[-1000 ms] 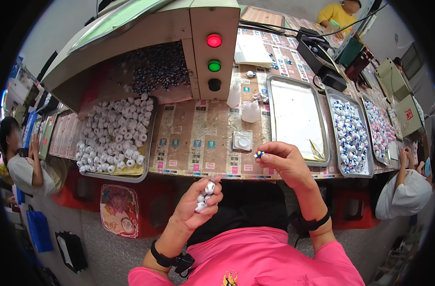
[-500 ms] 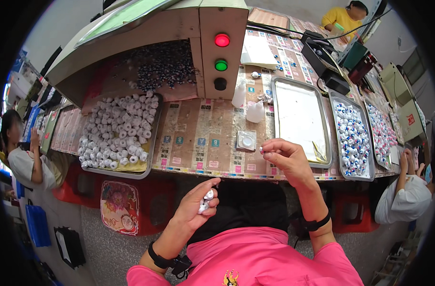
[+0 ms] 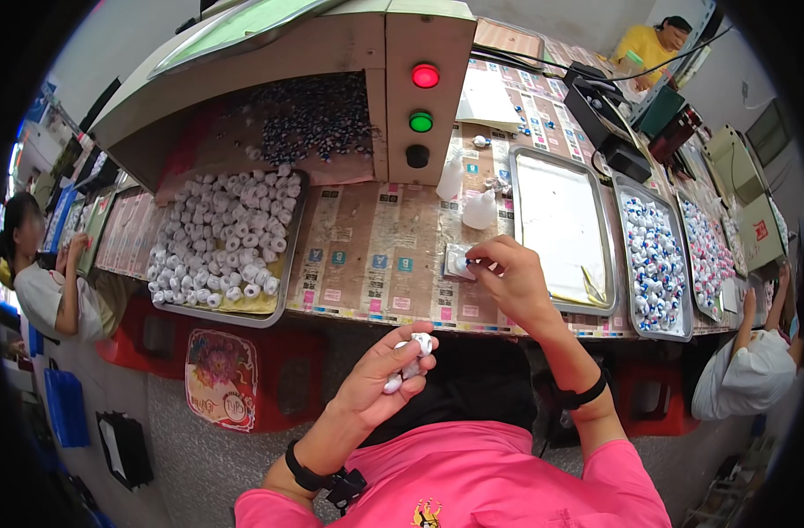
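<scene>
Within curled fingers point(image 3: 405, 332) of the left hand point(image 3: 365, 384), small white pieces point(image 3: 424, 343).

We count two hands: one left hand point(image 3: 380, 374), one right hand point(image 3: 513, 277). We record at least three white pieces point(image 3: 393, 384) in the left hand and one small blue piece point(image 3: 470, 261) in the right hand. On the surface point(image 3: 358, 282), we list at least four trays point(image 3: 560, 220), two bottles point(image 3: 480, 211) and one square dish point(image 3: 455, 267). The heaped pieces point(image 3: 230, 229) exceed our reliable count. On one housing point(image 3: 428, 44), we register one red lamp point(image 3: 425, 76), one green lamp point(image 3: 420, 121) and one black knob point(image 3: 417, 157). We log two wristbands point(image 3: 305, 475) and at least three co-workers point(image 3: 743, 378).
</scene>
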`<control>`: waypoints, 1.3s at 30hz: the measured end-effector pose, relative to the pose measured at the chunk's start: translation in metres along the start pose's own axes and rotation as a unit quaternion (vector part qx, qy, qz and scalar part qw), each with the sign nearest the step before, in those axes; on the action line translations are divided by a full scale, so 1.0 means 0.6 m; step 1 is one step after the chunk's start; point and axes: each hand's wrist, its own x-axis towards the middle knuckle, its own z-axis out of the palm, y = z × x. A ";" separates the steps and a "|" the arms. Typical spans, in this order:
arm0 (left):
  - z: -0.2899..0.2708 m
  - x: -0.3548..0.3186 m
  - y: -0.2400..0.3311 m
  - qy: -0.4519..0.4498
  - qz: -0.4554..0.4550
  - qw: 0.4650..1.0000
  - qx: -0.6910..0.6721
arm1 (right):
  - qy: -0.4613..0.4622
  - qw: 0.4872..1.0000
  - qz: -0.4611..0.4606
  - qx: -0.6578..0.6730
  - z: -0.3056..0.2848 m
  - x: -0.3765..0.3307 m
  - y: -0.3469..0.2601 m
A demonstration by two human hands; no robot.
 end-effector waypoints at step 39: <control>0.030 0.063 -0.036 0.084 -0.032 0.978 0.189 | -0.087 0.967 0.115 0.210 -0.044 -0.103 -0.047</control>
